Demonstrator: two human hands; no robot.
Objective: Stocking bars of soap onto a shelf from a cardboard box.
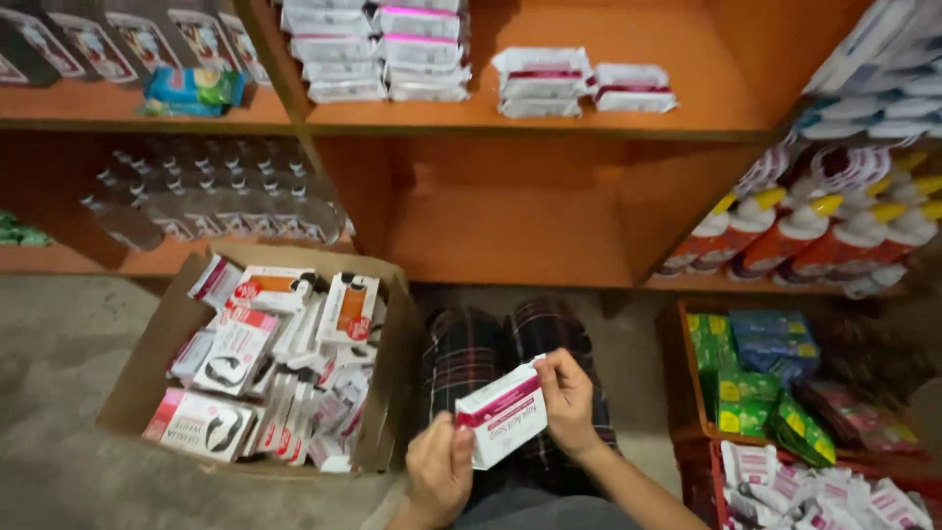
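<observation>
Just above the lap, in the head view, a small white soap box with a magenta band [501, 412] is pinched between both hands. The left hand [439, 469] closes on its lower left corner, and the right hand [566, 397] grips its upper right end. Its long axis rises from lower left to upper right. An open cardboard carton [157, 344] of similar boxes sits to the left, nearer the left hand; orange shelves [549, 123] stand beyond.

Red crate [746, 461] cut off at the bottom edge, bottles [196, 201] blurred, left hand [439, 471] wrist out of frame
</observation>
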